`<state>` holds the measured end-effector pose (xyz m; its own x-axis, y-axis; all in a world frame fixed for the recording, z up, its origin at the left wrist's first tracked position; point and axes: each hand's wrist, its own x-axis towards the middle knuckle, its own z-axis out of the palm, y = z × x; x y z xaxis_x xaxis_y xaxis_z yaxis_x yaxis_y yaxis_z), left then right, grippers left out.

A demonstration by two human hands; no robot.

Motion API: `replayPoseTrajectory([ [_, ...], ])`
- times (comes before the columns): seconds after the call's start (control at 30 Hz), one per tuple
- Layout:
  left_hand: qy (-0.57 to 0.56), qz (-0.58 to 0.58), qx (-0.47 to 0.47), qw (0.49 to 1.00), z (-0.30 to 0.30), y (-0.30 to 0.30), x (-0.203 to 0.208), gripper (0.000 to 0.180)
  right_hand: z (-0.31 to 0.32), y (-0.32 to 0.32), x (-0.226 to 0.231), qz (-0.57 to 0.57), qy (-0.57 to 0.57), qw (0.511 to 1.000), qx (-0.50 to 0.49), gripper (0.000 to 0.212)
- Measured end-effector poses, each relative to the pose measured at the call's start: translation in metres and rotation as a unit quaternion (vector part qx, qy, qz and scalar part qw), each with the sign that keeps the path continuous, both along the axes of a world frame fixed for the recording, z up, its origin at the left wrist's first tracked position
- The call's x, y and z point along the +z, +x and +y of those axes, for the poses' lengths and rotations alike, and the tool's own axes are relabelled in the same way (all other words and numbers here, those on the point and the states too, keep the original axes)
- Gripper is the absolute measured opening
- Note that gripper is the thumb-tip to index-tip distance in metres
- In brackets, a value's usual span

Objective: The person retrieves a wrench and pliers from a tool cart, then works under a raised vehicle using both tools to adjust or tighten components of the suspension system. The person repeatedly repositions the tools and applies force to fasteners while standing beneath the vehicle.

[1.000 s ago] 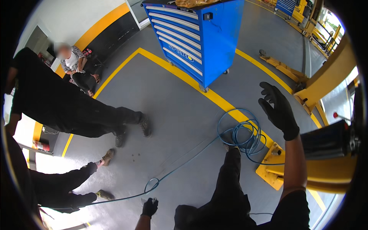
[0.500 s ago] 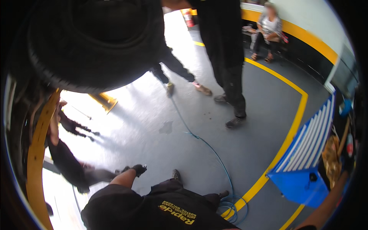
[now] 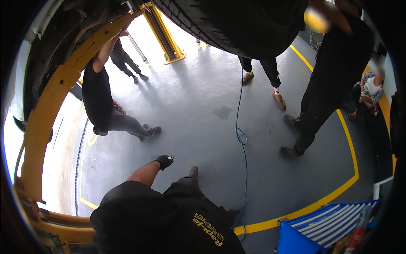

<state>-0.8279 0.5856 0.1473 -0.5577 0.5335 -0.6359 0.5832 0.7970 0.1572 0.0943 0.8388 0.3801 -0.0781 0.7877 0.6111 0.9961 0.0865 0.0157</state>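
My left hand (image 3: 163, 162), in a black glove, is closed in front of my body, low over the grey floor. A small silver metal piece (image 3: 171, 157) pokes out of its fingers; the rest is hidden in the grip, so I cannot tell its kind. My right hand is out of the picture. Overhead, beyond my hands, hangs a large black tire (image 3: 237, 25), dark against the light. To its left the underside of a raised vehicle (image 3: 63, 38) shows above a yellow lift arm (image 3: 50, 101).
A teal hose (image 3: 246, 178) runs across the grey floor (image 3: 203, 127). At lower right stands a blue cart (image 3: 296, 235) with a slatted top. One person (image 3: 95, 89) reaches up at the left; another (image 3: 330, 80) stands right of the tire. A yellow post (image 3: 160, 34) rises behind.
My view has turned left, so the tire and people sit farther right. My right forearm has left the picture. My left hand still grips the silver piece.
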Motion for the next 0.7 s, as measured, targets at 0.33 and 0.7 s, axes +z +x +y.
replayPoseTrajectory([
  [0.33,0.222,-0.335,-0.169,0.9,0.172,-0.03,0.025,0.074,0.042,-0.599,-0.161,0.133,-0.426,0.722,0.529,0.072],
  [0.7,0.154,-0.563,-0.087,0.807,0.199,-0.366,0.012,0.083,0.113,-1.031,-0.219,0.442,-0.539,0.568,0.437,0.094],
])
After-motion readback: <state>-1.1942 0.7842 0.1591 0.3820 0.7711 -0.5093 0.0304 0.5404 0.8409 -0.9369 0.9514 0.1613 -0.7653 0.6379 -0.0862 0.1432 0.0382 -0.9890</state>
